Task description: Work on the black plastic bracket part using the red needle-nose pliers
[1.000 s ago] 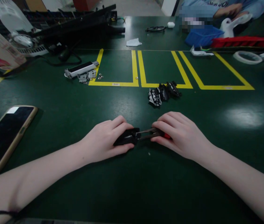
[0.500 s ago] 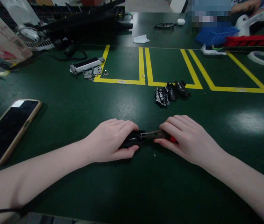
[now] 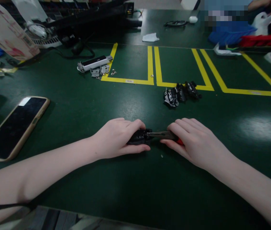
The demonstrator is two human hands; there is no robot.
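My left hand [image 3: 118, 139] presses a small black part [image 3: 139, 137] down on the green table [image 3: 135, 185], fingers closed over it. My right hand [image 3: 192, 140] grips red-handled pliers [image 3: 164, 135] whose metal jaws reach left into the black part. The pliers' handle is mostly hidden under my fingers. A small pale speck [image 3: 161, 156] lies on the table just below the two hands.
A cluster of black parts [image 3: 180, 92] lies beyond my hands by the yellow tape lines [image 3: 154, 64]. A phone [image 3: 13, 127] lies at the left. A white-and-black bar with metal hinges and small rings [image 3: 94, 65] lies farther back. Another person, a blue bin [image 3: 231, 33] and red parts are at far right.
The view has shifted so everything sits a little to the right and up. My hands keep the same grip on the part and pliers, with the left hand slightly more over the part.
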